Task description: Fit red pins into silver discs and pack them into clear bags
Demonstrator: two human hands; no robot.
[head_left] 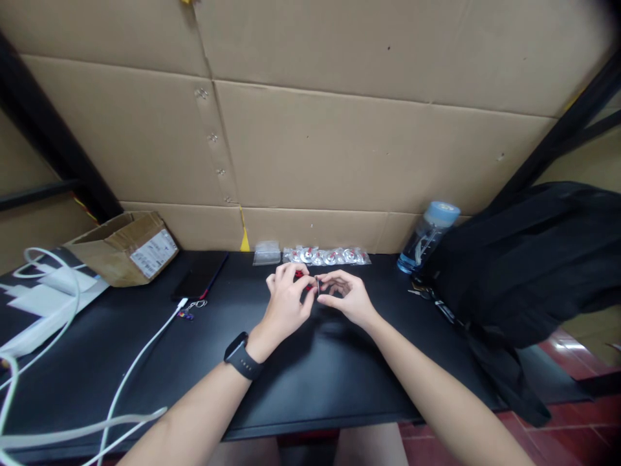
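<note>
My left hand (290,294), with a black watch (242,357) on its wrist, is closed on a small red and black piece (299,274); its kind is mostly hidden by the fingers. My right hand (348,294) pinches a thin, disc-like piece (317,285) seen edge-on, right against the left fingertips. Both hands are raised a little over the black table (310,375). Just behind them lies a row of clear packets (334,257) with round silver and red pieces inside. To the left of the row is a stack of clear plastic bags (266,252).
At left stand an open cardboard box (123,249), a phone (200,275) on a white cable (140,362), and white papers (53,298). A water bottle (427,236) and a black backpack (528,265) occupy the right. A cardboard wall (339,142) closes off the back.
</note>
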